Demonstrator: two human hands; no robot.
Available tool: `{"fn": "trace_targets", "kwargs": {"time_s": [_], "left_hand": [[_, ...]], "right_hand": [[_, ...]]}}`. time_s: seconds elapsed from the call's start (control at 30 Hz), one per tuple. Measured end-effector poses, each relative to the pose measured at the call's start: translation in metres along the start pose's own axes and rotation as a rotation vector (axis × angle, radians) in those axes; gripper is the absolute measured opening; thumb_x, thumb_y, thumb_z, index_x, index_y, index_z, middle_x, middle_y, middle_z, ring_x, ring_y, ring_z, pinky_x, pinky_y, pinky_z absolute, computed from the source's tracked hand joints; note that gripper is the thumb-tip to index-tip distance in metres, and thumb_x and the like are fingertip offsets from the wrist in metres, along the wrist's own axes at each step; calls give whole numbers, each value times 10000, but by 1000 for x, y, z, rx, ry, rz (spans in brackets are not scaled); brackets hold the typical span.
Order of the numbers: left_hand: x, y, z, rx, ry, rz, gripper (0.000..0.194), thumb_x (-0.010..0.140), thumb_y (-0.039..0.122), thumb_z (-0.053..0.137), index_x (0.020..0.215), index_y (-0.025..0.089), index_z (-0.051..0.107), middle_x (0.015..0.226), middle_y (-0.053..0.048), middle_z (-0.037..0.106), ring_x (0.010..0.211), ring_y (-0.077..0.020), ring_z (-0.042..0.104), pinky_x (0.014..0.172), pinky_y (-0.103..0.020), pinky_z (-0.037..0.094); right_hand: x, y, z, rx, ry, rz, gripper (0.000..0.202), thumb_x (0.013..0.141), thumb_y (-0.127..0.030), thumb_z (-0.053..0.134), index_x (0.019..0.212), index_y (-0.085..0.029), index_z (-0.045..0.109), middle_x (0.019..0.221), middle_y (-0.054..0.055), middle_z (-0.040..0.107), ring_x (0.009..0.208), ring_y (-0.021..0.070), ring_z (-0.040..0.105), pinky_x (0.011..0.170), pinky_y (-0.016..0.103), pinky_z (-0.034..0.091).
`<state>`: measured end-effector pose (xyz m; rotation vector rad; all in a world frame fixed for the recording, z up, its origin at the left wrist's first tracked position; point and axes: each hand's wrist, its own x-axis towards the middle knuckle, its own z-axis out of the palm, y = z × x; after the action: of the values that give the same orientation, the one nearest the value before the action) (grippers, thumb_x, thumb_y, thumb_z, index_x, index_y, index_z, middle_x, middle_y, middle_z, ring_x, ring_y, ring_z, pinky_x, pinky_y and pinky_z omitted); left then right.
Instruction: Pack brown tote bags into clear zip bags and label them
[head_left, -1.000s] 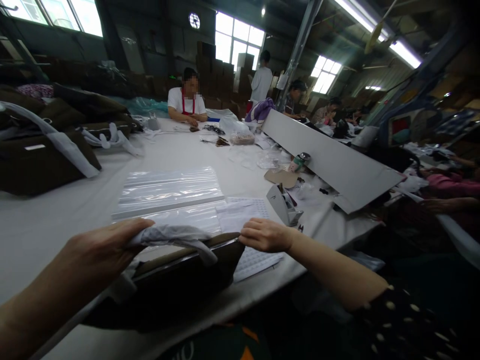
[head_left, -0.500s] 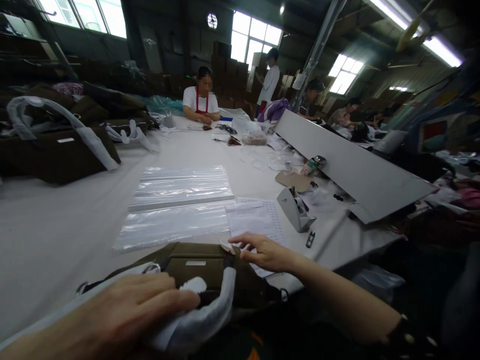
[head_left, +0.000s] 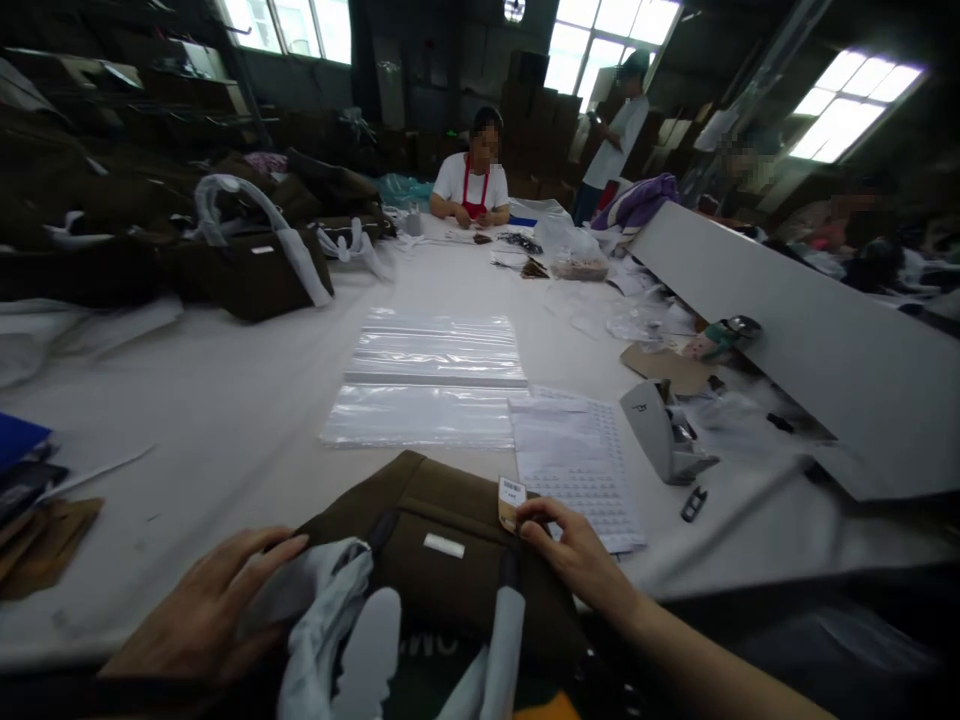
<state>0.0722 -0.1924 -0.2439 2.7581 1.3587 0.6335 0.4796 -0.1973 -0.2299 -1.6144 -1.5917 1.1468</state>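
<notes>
A dark olive handbag [head_left: 465, 510] with paper-wrapped handles [head_left: 501, 650] lies at the near edge of the table, a small white label on its side. At the bag's left end, my left hand [head_left: 217, 600] grips its side beside the wrapped handle; its lower fingers are partly hidden. Between the thumb and fingers of my right hand [head_left: 574, 550] is a small barcoded hang tag [head_left: 512, 495], at the bag's upper right edge.
Flat clear plastic bags [head_left: 431, 410] and printed sheets [head_left: 577, 460] lie beyond the handbag. To the right are a tape dispenser [head_left: 660, 430], thread snips [head_left: 694, 503] and a long white board [head_left: 810, 340]. Another handbag [head_left: 255, 270] stands left; a co-worker [head_left: 471, 185] sits opposite.
My view has swung left. My left hand has moved from over the wrapped handle to the bag's left end. The tag in my right hand now stands upright with its barcode showing.
</notes>
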Motion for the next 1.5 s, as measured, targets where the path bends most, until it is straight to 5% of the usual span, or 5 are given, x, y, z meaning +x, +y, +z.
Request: {"fn": "trace_targets", "kwargs": {"time_s": [0.23, 0.43, 0.87, 1.17, 1.5], "left_hand": [[65, -9, -67, 132, -70, 315, 443, 795, 179, 485, 1190, 374, 534, 1057, 26, 668, 1022, -201, 601, 1114, -517, 112], [139, 12, -31, -294, -346, 225, 448, 819, 100, 396, 1108, 361, 620, 1273, 20, 552, 1175, -196, 500, 1057, -415, 314], [130, 4, 41, -846, -658, -877, 788, 697, 664, 509, 1317, 185, 424, 1298, -156, 510, 1135, -317, 529, 924, -430, 446], [120, -13, 64, -967, 103, -658, 947, 608, 415, 732, 1390, 222, 234, 1420, -143, 340, 1234, -302, 426, 1017, -424, 373], [53, 1, 84, -646, 103, -660, 817, 748, 429, 617, 1406, 245, 168, 1410, -144, 328, 1286, -314, 347, 1035, -510, 338]], "right_hand": [[6, 7, 15, 10, 89, 57, 261, 738, -428, 630, 866, -202, 603, 859, 36, 617, 846, 224, 552, 808, 358, 422], [-3, 5, 17, -34, 114, -19, 294, 829, -484, 493, 782, -218, 610, 915, 47, 609, 939, 241, 539, 902, 402, 390], [3, 43, 40, 734, 78, 544, 889, 639, -490, 691, 1343, -180, 246, 1036, 114, 638, 895, 276, 652, 816, 440, 516], [119, 31, 27, 416, 100, -177, 1128, 442, -324, 815, 1360, -210, 171, 1336, 129, 424, 1189, 255, 463, 1015, 436, 363], [74, 66, 63, 267, 91, -201, 898, 678, -298, 688, 1381, -217, 135, 1367, 129, 384, 1248, 249, 403, 1040, 437, 337]]}}
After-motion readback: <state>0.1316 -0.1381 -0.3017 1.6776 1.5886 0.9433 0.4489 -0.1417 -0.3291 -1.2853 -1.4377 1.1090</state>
